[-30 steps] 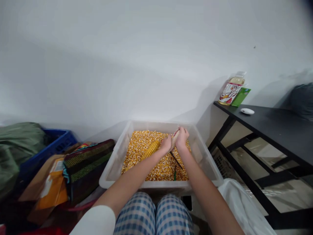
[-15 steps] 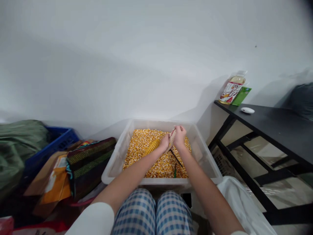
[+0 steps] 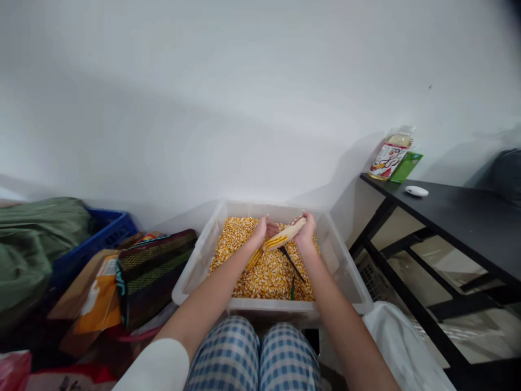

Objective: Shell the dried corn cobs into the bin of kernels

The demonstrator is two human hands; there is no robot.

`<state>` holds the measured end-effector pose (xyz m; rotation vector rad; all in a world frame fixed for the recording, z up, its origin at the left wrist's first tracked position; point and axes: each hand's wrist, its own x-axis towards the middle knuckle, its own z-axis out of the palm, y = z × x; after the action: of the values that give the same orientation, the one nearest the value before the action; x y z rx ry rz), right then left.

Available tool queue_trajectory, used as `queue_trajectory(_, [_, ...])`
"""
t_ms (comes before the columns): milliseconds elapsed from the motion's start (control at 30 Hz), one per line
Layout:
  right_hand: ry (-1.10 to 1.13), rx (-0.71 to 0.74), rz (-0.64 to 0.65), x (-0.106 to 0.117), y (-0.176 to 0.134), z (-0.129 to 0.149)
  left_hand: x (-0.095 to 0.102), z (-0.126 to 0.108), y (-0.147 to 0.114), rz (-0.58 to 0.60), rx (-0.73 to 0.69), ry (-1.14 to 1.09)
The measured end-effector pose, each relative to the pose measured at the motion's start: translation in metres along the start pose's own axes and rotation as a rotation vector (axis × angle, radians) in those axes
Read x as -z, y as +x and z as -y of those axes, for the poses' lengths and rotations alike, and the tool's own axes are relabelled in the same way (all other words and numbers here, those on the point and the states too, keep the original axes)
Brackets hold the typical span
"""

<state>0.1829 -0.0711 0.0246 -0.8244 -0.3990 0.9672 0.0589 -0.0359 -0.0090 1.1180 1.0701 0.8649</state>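
Note:
In my right hand (image 3: 307, 232) is a partly stripped corn cob (image 3: 288, 233), tilted over the bin. Its bare pale end is by my right fingers, and rows of yellow kernels remain at its lower left end. My left hand (image 3: 263, 230) is open beside the cob, with its fingers stretched out. Under my left wrist another yellow ear of corn (image 3: 254, 260) lies on the loose corn kernels (image 3: 266, 279). A thin black tool (image 3: 293, 266) rests on the kernels below the cob, near a small green piece (image 3: 292, 292). Everything sits inside a translucent plastic bin (image 3: 342, 282).
To the right stands a black table (image 3: 459, 212) with a bottle (image 3: 391, 155), a green carton (image 3: 406, 167) and a white oval object (image 3: 416, 191). A blue crate (image 3: 116, 228), a dark mesh bag (image 3: 157, 277) and a cardboard box (image 3: 81, 285) crowd the left. A white plastic bag (image 3: 401, 347) lies at right.
My left hand has let go of the cob and opened, moving left. My right hand still holds the cob, which now shows more of its kernelled end. The view has shifted slightly.

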Motion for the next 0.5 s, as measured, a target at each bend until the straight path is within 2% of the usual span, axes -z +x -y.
queue_trajectory(67, [0.055, -0.043, -0.047, 0.003, 0.006, 0.003, -0.007, -0.002, -0.005, -0.028, -0.142, 0.166])
queue_trajectory(167, [0.028, -0.011, -0.055, 0.006, 0.008, 0.003, -0.025, 0.001, -0.017, -0.041, -0.352, 0.574])
queue_trajectory(233, [-0.04, 0.066, -0.036, 0.007, 0.007, 0.001, -0.035, 0.005, -0.023, -0.118, -0.343, 0.696])
queue_trajectory(333, [-0.106, 0.162, -0.017, 0.004, 0.002, -0.003, -0.041, 0.01, -0.023, -0.218, -0.213, 0.619])
queue_trajectory(433, [-0.151, 0.213, 0.059, 0.002, -0.005, -0.006, -0.039, 0.015, -0.015, -0.24, -0.142, 0.45])
queue_trajectory(500, [-0.185, 0.233, 0.133, 0.0, -0.01, -0.006, -0.036, 0.018, -0.011, -0.21, -0.094, 0.32])
